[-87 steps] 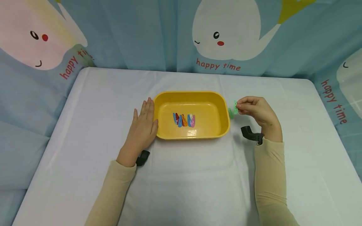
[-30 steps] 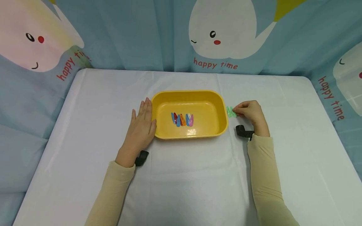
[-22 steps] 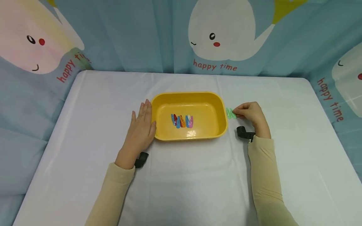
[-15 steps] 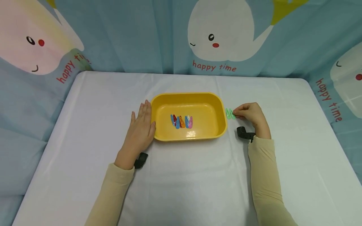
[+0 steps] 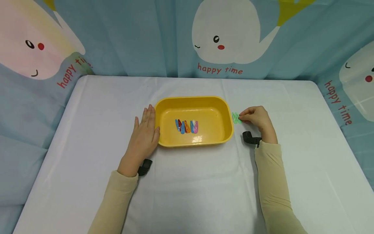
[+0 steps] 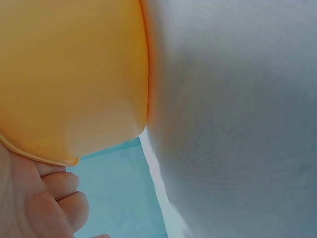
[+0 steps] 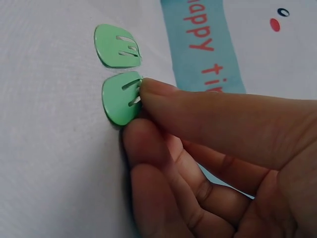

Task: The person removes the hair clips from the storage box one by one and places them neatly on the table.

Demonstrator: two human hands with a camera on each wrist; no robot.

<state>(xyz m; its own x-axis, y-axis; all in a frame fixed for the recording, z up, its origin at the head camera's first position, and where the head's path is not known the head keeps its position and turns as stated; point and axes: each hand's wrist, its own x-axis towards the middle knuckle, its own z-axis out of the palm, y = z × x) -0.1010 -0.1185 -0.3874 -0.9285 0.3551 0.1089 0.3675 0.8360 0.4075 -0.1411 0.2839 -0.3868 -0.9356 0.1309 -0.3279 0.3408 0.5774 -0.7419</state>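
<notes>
My left hand [image 5: 142, 136] lies with straight fingers along the left side of a yellow plastic basin [image 5: 214, 130]. In the left wrist view, its fingers touch the outside of the rim. To the right of the basin, my right hand [image 5: 257, 118] pinches a green snap hair clip [image 7: 120, 99] between thumb and fingers, down at the white cloth. A second green hair clip [image 7: 116, 47] lies beside it, nearer the basin. Inside the basin is a row of several hair clips [image 5: 187, 126] in blue, red, orange, white and pink.
A white cloth [image 5: 187, 195] covers the table. Blue curtains [image 5: 140, 39] with whale prints hang behind and at both sides. Each wrist wears a black camera mount, one showing near the right wrist [image 5: 250, 138].
My right hand has lowered the green hair clip from the air to the cloth beside the other green one, and stays there. The left hand keeps its place on the basin.
</notes>
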